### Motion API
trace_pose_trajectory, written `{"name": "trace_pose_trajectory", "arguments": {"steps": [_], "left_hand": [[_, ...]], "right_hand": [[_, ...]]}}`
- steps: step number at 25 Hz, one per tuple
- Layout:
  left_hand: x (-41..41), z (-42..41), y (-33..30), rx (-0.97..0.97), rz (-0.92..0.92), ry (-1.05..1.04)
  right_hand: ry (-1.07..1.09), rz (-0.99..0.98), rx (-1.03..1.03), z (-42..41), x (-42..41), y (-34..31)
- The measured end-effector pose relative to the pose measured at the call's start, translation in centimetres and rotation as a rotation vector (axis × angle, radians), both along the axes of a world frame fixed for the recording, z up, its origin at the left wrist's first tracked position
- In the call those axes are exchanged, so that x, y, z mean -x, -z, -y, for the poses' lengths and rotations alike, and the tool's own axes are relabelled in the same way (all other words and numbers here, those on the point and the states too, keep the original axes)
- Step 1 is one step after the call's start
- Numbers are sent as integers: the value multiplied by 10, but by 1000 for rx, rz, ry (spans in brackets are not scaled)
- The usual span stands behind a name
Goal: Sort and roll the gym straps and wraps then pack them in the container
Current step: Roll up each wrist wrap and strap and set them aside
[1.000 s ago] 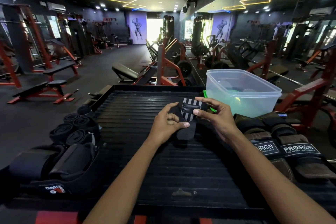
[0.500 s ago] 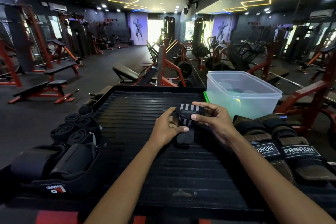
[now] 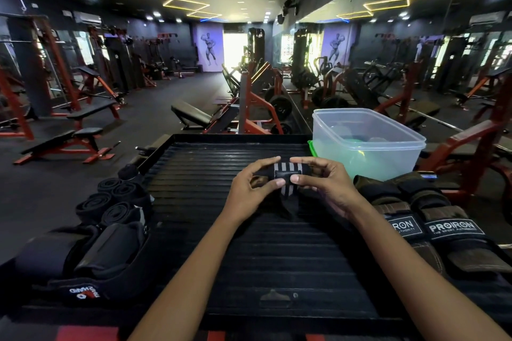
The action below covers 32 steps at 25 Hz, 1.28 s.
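Head view: my left hand (image 3: 253, 187) and right hand (image 3: 322, 184) pinch the black wrist wrap with white stripes (image 3: 286, 178) at both ends, above the black ribbed counter (image 3: 249, 252), so the roll stays tight. At 1 o'clock waits the clear plastic container (image 3: 388, 152), for packing.

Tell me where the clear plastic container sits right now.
In the head view, the clear plastic container sits at the ribbed platform's far right corner, behind the PROIRON wraps and beyond the right hand.
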<state>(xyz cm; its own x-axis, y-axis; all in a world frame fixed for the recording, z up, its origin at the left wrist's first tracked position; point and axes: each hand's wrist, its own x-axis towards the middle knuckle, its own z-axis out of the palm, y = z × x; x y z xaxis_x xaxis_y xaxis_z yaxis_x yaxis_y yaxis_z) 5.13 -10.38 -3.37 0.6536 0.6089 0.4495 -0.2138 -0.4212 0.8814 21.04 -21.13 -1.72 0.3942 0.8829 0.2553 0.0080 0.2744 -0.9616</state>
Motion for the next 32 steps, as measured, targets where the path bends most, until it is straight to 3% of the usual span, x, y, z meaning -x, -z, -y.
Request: {"name": "trace_pose_trajectory", "arguments": {"steps": [3,7,20,32], "left_hand": [[0,-2,1,21,28,-44],[-3,-2,2,78,103,-121],[-6,0,4,106,130,-211],[-9,1,5,193,178,-194]], "right_hand": [[-25,12,-19,-5,4,4],[182,-16,-49,-12,8,10],[410,262,11,-20,24,19],[324,220,-87,-18,23,14]]}}
